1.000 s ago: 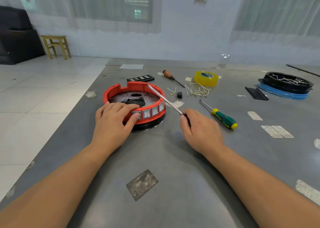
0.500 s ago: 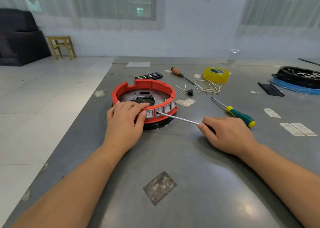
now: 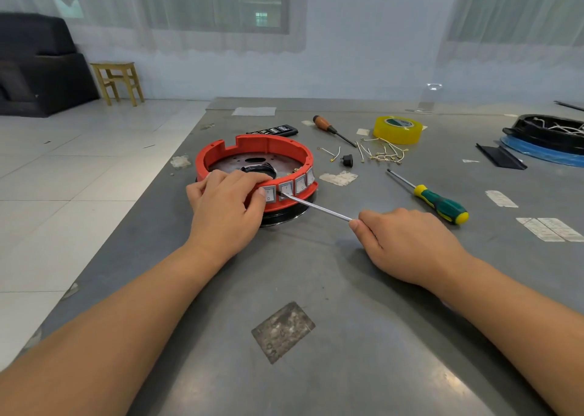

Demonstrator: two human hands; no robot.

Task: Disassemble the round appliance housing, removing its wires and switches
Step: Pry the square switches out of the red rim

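The round red housing sits on the grey table, on a black base. A row of several white rocker switches lines its near wall. My left hand grips the near rim, fingers curled over it and thumb beside the leftmost switch. My right hand holds a thin screwdriver by its hidden handle. The metal shaft points left and its tip touches the housing wall at a switch's edge. Removed pale wires lie in a heap behind the housing.
A green-and-yellow screwdriver lies right of the housing, a wooden-handled one and a yellow tape roll behind. A small black part, a bit case and a second black housing on a blue disc stand farther off.
The screwdriver swung down from above the housing's rim; its tip now sits against the switch row on the near wall. My left hand kept its grip on the rim.
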